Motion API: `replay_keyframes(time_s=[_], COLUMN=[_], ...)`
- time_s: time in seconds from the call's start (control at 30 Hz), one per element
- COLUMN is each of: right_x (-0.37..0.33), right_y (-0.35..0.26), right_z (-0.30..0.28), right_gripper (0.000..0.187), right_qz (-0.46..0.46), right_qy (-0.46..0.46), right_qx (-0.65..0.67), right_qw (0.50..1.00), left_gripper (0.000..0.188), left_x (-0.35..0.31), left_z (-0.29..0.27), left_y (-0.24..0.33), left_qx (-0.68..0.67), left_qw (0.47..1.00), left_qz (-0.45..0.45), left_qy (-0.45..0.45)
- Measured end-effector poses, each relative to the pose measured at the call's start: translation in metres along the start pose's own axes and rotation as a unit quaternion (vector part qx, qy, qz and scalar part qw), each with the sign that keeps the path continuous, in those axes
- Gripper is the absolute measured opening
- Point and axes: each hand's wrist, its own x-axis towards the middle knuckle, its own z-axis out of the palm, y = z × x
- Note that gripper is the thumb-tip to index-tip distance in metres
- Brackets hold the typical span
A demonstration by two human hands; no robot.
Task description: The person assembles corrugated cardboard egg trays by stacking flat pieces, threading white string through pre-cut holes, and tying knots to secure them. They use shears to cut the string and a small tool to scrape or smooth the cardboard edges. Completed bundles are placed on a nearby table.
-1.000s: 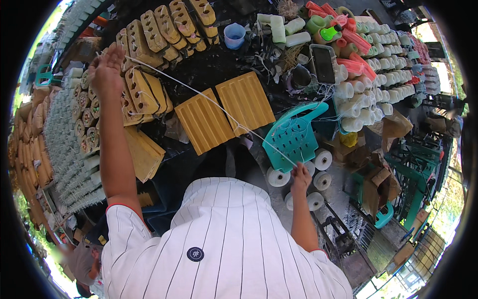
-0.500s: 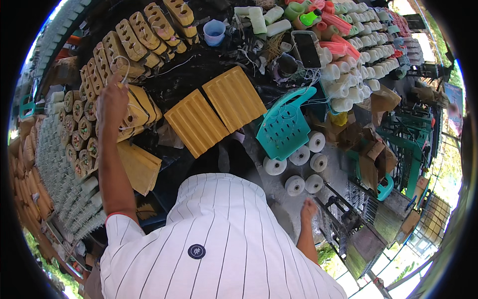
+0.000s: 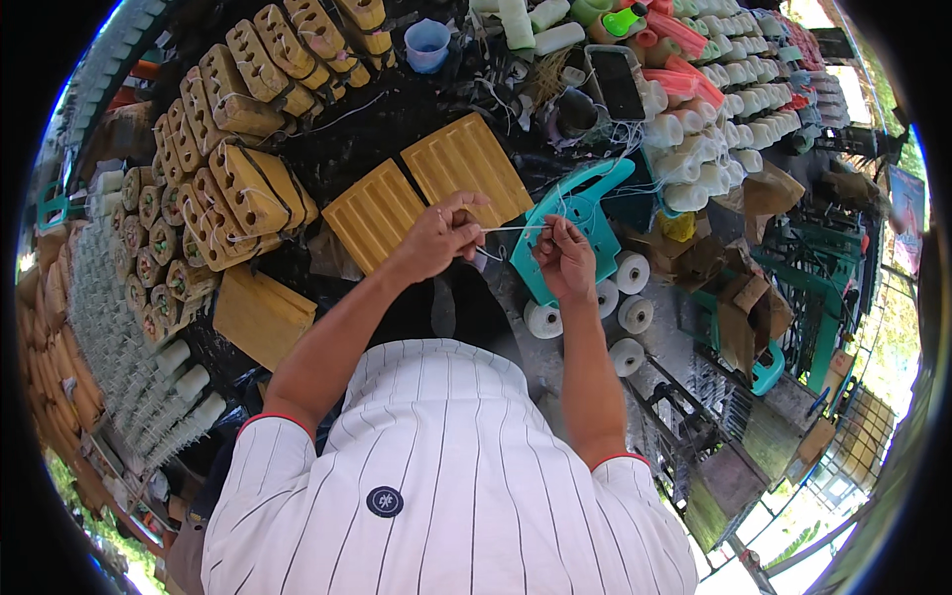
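Two flat, ribbed, yellow-brown slabs (image 3: 469,174) lie at the frame's centre, left of a teal plastic chair with a slotted panel (image 3: 605,245), whose edges could snag slack line. Between them and the camera, the left hand (image 3: 436,240) and right hand (image 3: 570,268) sit slightly apart, fingertips pinched on a thin white cord (image 3: 516,228) stretched mid-frame; a weak pinch could let it slip, or its loose tail tangle

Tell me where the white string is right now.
In the head view, the white string spans the gap between the left hand and right hand, slightly right of centre, by the teal plastic chair and below the right-hand yellow grooved board.
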Motion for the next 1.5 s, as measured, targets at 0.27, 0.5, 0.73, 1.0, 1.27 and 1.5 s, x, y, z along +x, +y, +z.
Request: replay_keyframes(time_s=[0.27,0.5,0.73,1.0,1.27,1.5], right_x=[0.024,0.033,0.088,0.119,0.11,0.041], right_y=[0.039,0.016,0.014,0.037,0.031,0.011], right_z=[-0.05,0.076,0.063,0.06,0.075,0.002], right_gripper=[0.024,0.035,0.034,0.037,0.031,0.032], right_qz=[0.133,-0.329,0.054,-0.088,0.08,0.18], right_qy=[0.081,-0.033,-0.295,-0.184,-0.235,-0.064], right_qx=[-0.081,-0.59,-0.233,-0.311,-0.044,-0.143], right_qw=[0.985,0.737,0.925,0.928,0.968,0.971], left_gripper=[0.024,0.014,0.007,0.014,0.018,0.015], left_x=[0.045,0.042,0.07,0.097,0.126,0.155], left_z=[-0.045,-0.018,-0.037,-0.033,-0.075,-0.101], left_y=[0.034,0.087,0.139,0.135,0.14,0.087], left_qx=[-0.002,0.288,0.588,0.599,0.636,0.597], left_qw=[1.0,0.956,0.796,0.762,0.7,0.774], left_qz=[0.017,0.004,0.114,0.246,0.323,0.212], left_qy=[0.011,-0.065,-0.087,-0.012,0.036,-0.024])
